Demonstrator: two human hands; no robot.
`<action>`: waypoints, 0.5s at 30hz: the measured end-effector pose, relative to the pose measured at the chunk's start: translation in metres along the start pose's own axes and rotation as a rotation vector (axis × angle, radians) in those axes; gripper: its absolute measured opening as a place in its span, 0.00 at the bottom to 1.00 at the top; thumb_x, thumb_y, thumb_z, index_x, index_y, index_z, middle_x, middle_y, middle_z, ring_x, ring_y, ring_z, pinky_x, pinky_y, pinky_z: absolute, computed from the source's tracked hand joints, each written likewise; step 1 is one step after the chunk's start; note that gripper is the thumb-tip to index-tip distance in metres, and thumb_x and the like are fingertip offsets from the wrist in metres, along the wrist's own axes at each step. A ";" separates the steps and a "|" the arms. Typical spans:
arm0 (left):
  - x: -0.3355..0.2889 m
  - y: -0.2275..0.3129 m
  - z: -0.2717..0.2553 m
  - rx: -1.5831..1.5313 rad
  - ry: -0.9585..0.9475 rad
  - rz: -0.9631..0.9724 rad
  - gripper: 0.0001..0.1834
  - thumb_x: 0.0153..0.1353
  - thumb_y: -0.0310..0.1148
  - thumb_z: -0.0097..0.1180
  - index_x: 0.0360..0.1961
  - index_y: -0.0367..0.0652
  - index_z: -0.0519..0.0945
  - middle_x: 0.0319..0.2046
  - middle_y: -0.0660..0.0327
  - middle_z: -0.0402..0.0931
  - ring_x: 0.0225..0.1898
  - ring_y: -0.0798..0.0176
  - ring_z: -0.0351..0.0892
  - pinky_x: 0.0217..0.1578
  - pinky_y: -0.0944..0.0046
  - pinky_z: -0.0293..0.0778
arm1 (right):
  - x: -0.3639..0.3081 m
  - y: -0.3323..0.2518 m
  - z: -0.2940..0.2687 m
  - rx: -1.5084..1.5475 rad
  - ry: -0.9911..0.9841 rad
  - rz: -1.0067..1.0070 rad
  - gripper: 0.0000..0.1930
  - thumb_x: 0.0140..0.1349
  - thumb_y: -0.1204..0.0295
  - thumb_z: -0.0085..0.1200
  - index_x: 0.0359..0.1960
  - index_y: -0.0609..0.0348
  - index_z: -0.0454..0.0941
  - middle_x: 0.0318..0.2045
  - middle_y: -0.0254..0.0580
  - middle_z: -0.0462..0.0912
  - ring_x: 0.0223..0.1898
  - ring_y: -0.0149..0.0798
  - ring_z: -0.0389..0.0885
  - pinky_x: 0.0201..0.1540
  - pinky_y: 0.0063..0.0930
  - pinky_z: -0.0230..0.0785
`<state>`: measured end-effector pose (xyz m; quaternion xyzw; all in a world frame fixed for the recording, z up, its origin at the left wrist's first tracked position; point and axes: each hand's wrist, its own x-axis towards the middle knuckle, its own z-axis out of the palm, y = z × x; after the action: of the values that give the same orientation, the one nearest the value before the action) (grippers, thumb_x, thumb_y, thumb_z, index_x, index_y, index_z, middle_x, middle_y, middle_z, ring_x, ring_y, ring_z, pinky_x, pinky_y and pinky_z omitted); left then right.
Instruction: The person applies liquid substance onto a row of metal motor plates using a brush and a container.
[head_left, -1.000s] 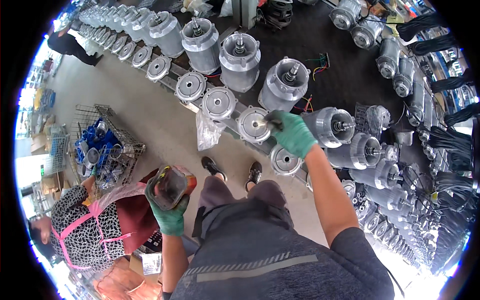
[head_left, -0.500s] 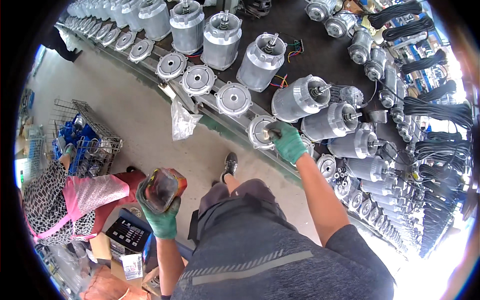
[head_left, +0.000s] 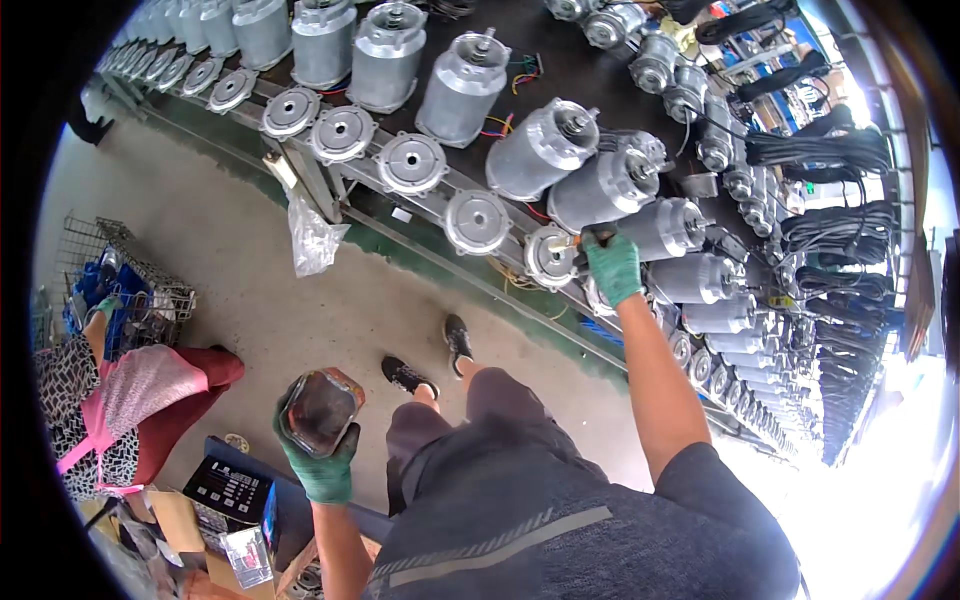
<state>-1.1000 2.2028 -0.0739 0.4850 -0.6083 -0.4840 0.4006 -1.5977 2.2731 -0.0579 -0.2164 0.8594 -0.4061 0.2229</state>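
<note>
My left hand [head_left: 318,455], in a green glove, is wrapped round a cut-down plastic container [head_left: 322,408] with dark smears inside and a reddish rim. My right hand [head_left: 612,265], gloved in green with dark fingertips, grips a small brush-like tool [head_left: 566,242] with an orange-tan part. The tool's tip is over the centre of a round metal motor end cover [head_left: 549,262] at the bench edge. Left of it lies another end cover [head_left: 476,222]. Just beyond my right hand, a silver motor housing [head_left: 606,190] leans with its shaft toward the right.
More motor housings [head_left: 463,92] and end covers line the bench edge [head_left: 385,203]. Black cable bundles [head_left: 838,228] hang at the right. A plastic bag [head_left: 314,236] dangles from the bench. At left, a person in a pink apron [head_left: 150,385] bends by a wire basket [head_left: 150,270]; boxes [head_left: 232,492] stand nearby.
I have stepped to the right along the bench, so the covers and housings shift left in view. My right hand has moved from one end cover to another farther right.
</note>
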 end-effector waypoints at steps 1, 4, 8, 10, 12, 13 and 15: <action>-0.009 -0.006 -0.004 0.078 -0.004 -0.025 0.52 0.38 0.29 0.74 0.66 0.41 0.59 0.62 0.55 0.66 0.63 0.54 0.68 0.65 0.53 0.64 | 0.006 0.027 -0.004 -0.216 0.012 -0.108 0.09 0.64 0.69 0.57 0.37 0.63 0.80 0.25 0.45 0.85 0.21 0.35 0.82 0.26 0.32 0.75; -0.025 0.011 0.009 0.054 0.064 -0.005 0.51 0.39 0.34 0.76 0.65 0.39 0.62 0.59 0.55 0.70 0.59 0.55 0.72 0.62 0.56 0.66 | -0.001 0.052 0.004 -0.144 0.040 -0.059 0.09 0.61 0.68 0.59 0.37 0.61 0.81 0.26 0.48 0.85 0.24 0.43 0.83 0.30 0.36 0.75; -0.053 0.013 0.020 0.195 0.072 0.102 0.53 0.41 0.36 0.77 0.67 0.38 0.59 0.61 0.54 0.69 0.61 0.55 0.71 0.63 0.56 0.66 | 0.001 0.060 -0.011 -0.233 -0.237 -0.387 0.09 0.62 0.74 0.55 0.42 0.59 0.83 0.39 0.54 0.84 0.40 0.53 0.83 0.45 0.38 0.75; -0.070 0.019 0.034 0.204 0.087 0.095 0.52 0.40 0.33 0.76 0.67 0.40 0.60 0.60 0.55 0.68 0.62 0.55 0.70 0.64 0.55 0.65 | 0.014 0.059 -0.030 -0.426 -0.355 -0.566 0.11 0.61 0.76 0.53 0.43 0.58 0.84 0.43 0.54 0.82 0.43 0.53 0.82 0.49 0.38 0.74; -0.087 0.026 0.052 0.216 0.099 0.086 0.51 0.39 0.30 0.74 0.66 0.41 0.60 0.60 0.56 0.67 0.62 0.54 0.69 0.64 0.54 0.64 | 0.016 0.050 -0.053 -0.412 -0.456 -0.534 0.11 0.61 0.76 0.52 0.43 0.58 0.84 0.42 0.52 0.83 0.42 0.53 0.82 0.48 0.39 0.74; -0.095 0.031 0.063 0.313 0.112 0.116 0.51 0.41 0.33 0.75 0.66 0.40 0.59 0.60 0.56 0.66 0.62 0.54 0.69 0.63 0.54 0.65 | 0.020 0.059 -0.068 -0.270 -0.429 -0.448 0.12 0.60 0.76 0.53 0.44 0.58 0.83 0.41 0.54 0.84 0.41 0.51 0.83 0.46 0.37 0.75; -0.118 0.046 0.085 0.428 0.127 0.136 0.51 0.42 0.36 0.76 0.66 0.39 0.59 0.59 0.55 0.66 0.61 0.54 0.69 0.63 0.54 0.65 | 0.003 0.045 -0.102 -0.188 -0.329 -0.296 0.11 0.61 0.73 0.56 0.44 0.60 0.82 0.34 0.52 0.86 0.33 0.43 0.85 0.38 0.34 0.77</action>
<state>-1.1660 2.3379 -0.0491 0.5463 -0.7020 -0.2842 0.3578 -1.6663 2.3588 -0.0361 -0.4230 0.8044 -0.3119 0.2771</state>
